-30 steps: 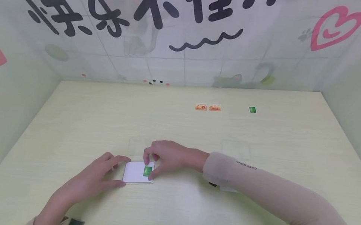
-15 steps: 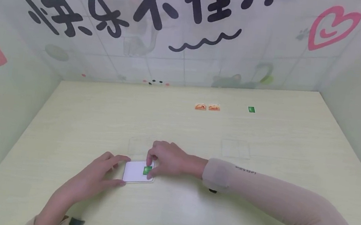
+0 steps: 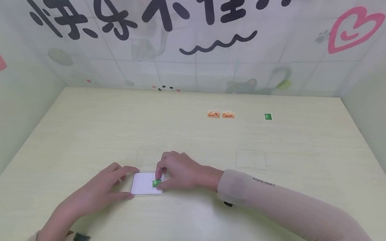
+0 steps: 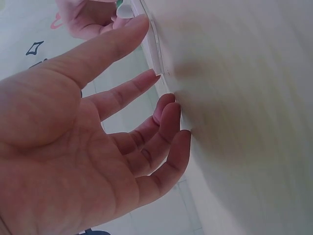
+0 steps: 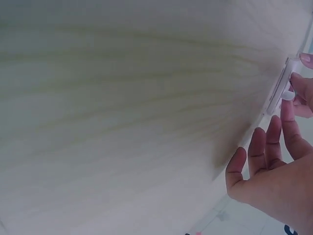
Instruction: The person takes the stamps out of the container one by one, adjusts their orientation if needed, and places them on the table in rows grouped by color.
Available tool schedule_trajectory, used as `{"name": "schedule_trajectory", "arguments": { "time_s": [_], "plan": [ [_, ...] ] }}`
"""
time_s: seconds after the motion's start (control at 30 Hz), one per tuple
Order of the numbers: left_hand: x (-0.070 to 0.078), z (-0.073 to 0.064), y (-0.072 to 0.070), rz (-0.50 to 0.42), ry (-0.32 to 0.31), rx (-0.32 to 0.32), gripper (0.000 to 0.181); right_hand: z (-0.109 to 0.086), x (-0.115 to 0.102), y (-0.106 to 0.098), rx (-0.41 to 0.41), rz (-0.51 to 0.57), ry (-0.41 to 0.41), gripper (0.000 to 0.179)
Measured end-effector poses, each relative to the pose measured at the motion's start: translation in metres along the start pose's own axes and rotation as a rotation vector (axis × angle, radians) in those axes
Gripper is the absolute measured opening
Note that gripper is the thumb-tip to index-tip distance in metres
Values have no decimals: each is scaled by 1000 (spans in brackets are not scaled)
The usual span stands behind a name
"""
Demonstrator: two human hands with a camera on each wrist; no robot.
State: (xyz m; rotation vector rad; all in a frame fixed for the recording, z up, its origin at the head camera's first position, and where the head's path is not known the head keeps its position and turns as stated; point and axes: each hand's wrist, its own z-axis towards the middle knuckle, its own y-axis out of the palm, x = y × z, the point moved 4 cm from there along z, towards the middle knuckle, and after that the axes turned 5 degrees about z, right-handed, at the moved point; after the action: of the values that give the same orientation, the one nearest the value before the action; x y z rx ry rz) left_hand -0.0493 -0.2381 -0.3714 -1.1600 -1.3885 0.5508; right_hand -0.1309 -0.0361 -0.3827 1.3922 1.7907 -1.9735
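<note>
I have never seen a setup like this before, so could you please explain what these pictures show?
No machine is at work here: these are a person's bare hands, the left hand and the right hand. The wide picture comes from a camera worn on the head, looking forward and down; the two close ones come from cameras worn on the left and right wrists. On the pale table lies a flat white case, which the left hand holds at its left end between thumb and finger. The right hand pinches a small green sticker at the case's right end. Farther back lie two orange stickers and another green one.
</note>
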Motion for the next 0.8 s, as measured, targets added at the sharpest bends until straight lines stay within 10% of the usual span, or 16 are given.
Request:
{"name": "schedule_trajectory", "arguments": {
  "time_s": [0.8],
  "plan": [
    [2,-1,-1,-11,-5,-5,59,-4,-3,-20,21,150,-44,9]
  ]
}}
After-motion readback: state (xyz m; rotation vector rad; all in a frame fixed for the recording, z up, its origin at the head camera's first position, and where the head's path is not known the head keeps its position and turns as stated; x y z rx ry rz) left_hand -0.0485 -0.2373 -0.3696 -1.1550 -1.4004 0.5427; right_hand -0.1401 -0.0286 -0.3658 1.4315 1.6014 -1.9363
